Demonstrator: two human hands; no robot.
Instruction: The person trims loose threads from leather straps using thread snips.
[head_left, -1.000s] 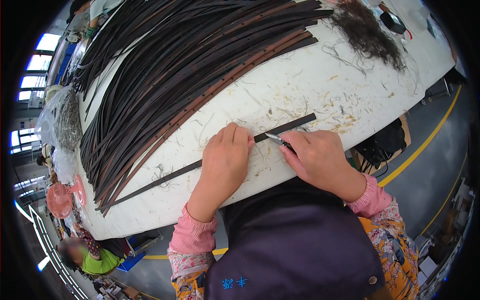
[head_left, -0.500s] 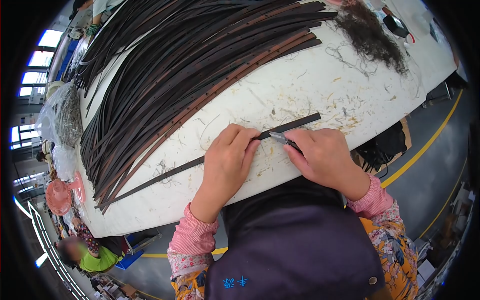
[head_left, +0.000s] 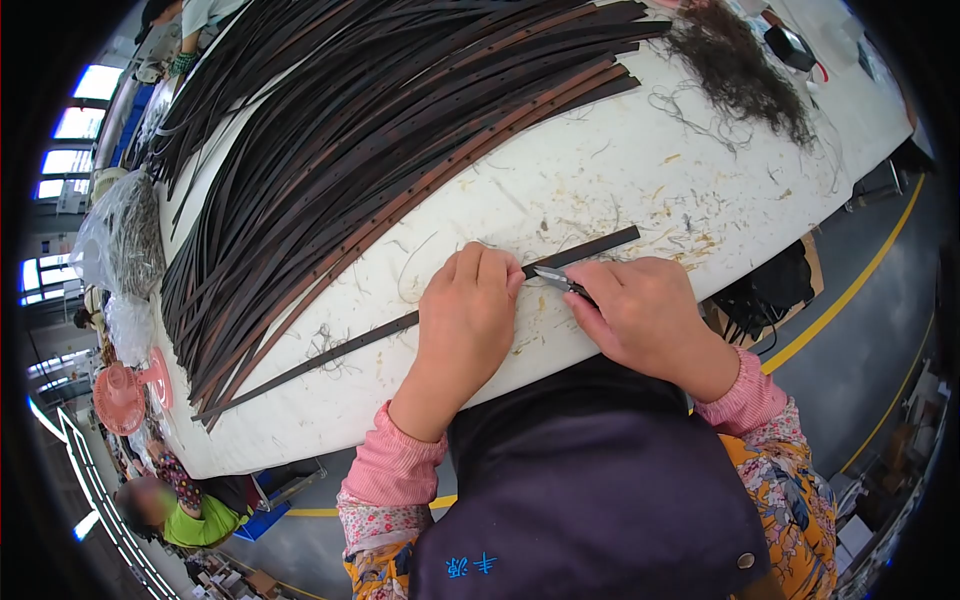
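Note:
A long, narrow dark strap (head_left: 362, 339) lies slantwise across the white table and passes beneath my left hand (head_left: 466, 318). That hand is closed, its thumb and fingertips pinched together right at the strap; anything tiny between them is hidden. My right hand (head_left: 645, 308) is wrapped around thread snips (head_left: 553, 277) with silver blades and a dark handle. The blade tips touch or hover just over the strap, a short way right of my left fingertips; which of the two I cannot tell. The strap's square-cut end sticks out beyond the blades to the upper right.
A large bundle of dark and brown straps (head_left: 330, 170) covers the table's (head_left: 590, 170) left and far side. A heap of dark thread (head_left: 735, 70) lies at the upper right, with loose scraps scattered nearer. A pink fan (head_left: 119, 398) and a seated person (head_left: 190, 515) are at left.
My left hand has shifted slightly right and turned, its fingers drawn in tighter at the strap. The snips have moved slightly left. The strap lies almost as before.

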